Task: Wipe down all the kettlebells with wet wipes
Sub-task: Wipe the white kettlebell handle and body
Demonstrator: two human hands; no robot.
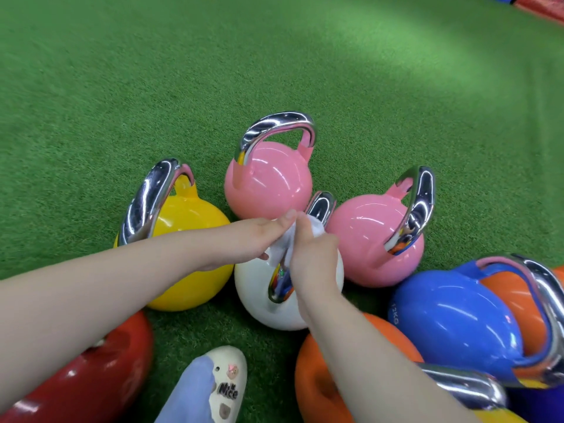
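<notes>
My two hands meet over the white bell (262, 297), which stands on the turf (122, 87) in the middle of the cluster, straight ahead of me and nearest of all. Its chrome handle (320, 206) runs near to far, the far end poking out past my fingers. My left hand (253, 239) pinches the wipe (282, 248) from the left, thumb on top; my right hand (311, 251) curls round the wipe and the handle from the near right. Both are grasping, neither is released. The wipe is bunched between them, right on the handle, so I judge the next stroke should slide along that near-far line, with the right hand better placed to pull it toward me.

Counting bells: one white, two pink (265, 184) (366, 239) just beyond it, one yellow (186, 239) on the left, one red (91, 374) near left, one blue (451, 322) on the right. Orange shows in two places, near right (317, 377) and behind the blue; I cannot tell for sure whether those are two bells. One wipe is in view. My shoe (229, 383) sits near, between the red and the orange.
</notes>
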